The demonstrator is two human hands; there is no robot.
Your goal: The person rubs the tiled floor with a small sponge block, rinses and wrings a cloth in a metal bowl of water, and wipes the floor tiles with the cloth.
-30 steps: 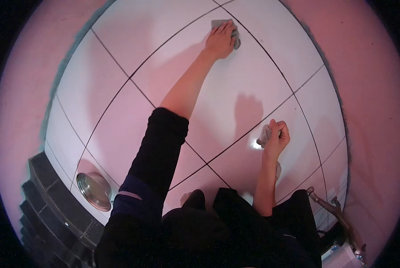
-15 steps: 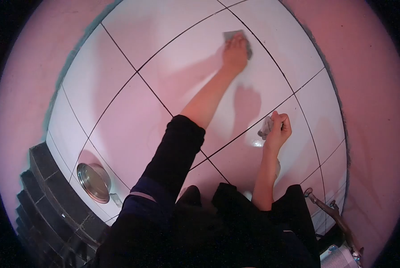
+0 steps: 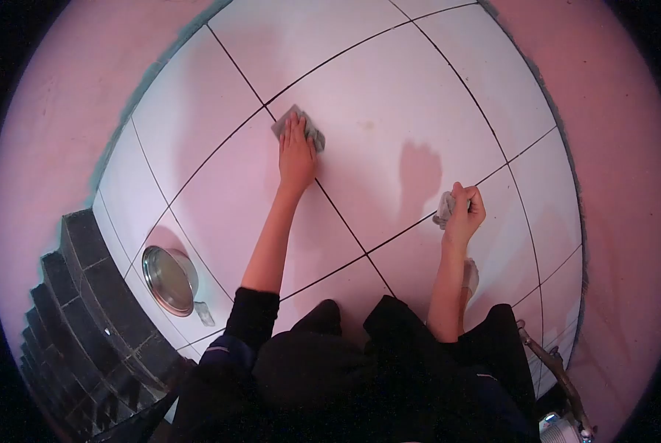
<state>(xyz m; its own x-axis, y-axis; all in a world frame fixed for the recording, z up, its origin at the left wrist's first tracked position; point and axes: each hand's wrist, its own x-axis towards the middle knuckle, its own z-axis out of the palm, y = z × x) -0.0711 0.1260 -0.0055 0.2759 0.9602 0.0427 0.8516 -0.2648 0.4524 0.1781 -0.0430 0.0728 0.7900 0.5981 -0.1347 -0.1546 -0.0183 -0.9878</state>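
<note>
My left hand [image 3: 298,164] lies over a flat grey cloth [image 3: 284,127], fingers stretched out along it, and presses it to the white tiled floor [image 3: 389,88]. The cloth covers part of a dark grout line near a tile corner. Further right, my right hand [image 3: 465,214] is closed in a fist around a crumpled grey cloth [image 3: 444,210], part of which sticks out on its left side. That hand is above the tiles and casts a shadow on them; whether it touches the floor I cannot tell.
A round metal pot [image 3: 192,277] holding liquid stands at the left, with a small clear object [image 3: 205,314] beside it. Dark tiled steps [image 3: 87,255] rise at lower left. A metal pipe [image 3: 555,365] is at lower right. Pink walls [image 3: 618,221] border the floor.
My left hand has slid its cloth left and towards me over the tiles. My right hand stays nearly in place with its cloth. The view has shifted slightly.
</note>
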